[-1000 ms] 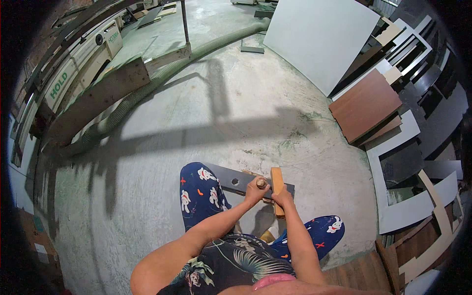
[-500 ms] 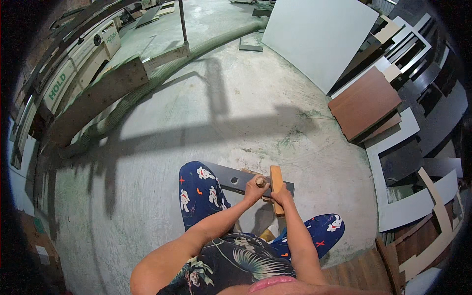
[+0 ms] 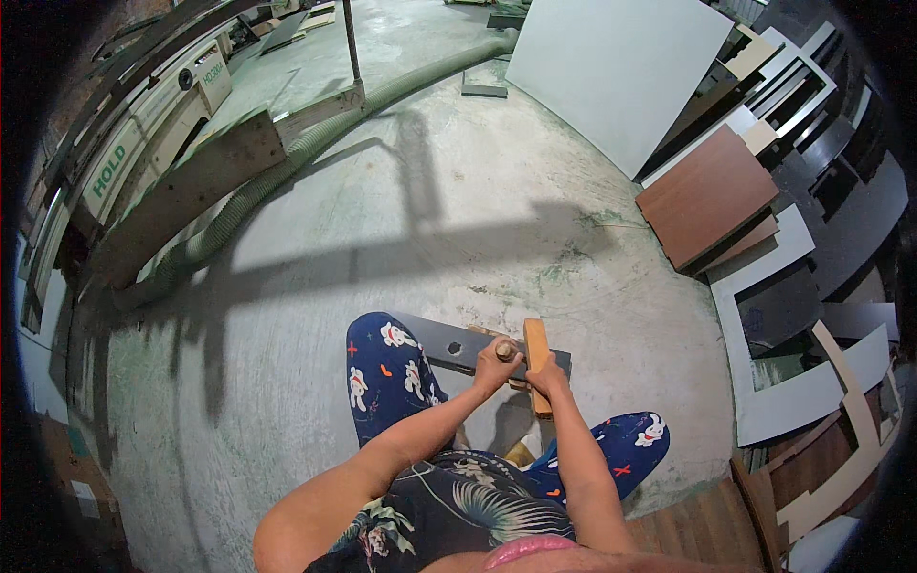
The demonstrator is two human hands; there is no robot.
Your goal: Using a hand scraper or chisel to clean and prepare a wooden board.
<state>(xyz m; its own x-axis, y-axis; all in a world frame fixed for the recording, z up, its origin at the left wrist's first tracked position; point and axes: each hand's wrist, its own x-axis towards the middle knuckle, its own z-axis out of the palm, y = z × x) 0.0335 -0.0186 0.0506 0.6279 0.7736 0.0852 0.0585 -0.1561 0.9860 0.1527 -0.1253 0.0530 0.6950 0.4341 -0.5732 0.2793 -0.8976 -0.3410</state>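
Observation:
A dark grey board [image 3: 425, 336] with a round hole near its middle lies low in front of me, between my knees. Closed around an upright tool with a round wooden handle [image 3: 504, 351] is my left hand [image 3: 491, 372], over the right half of the board. The tool's lower end is hidden under that hand. My right hand [image 3: 548, 378] grips a thick yellowish wooden block [image 3: 536, 340] at about its middle. The block stands just right of the handle, with a narrow gap between them. Pieces of light wood show under the board.
Leaning panels and cut frames crowd the right side, among them a brown board [image 3: 712, 196] and a big white sheet [image 3: 611, 76]. A ribbed hose [image 3: 315, 143] runs along a machine [image 3: 143, 143] at the left. Concrete floor [image 3: 315, 239] surrounds me.
Almost nothing differs. The wooden block is slightly higher in the picture and tilted a little differently; my left hand and the board stay in place.

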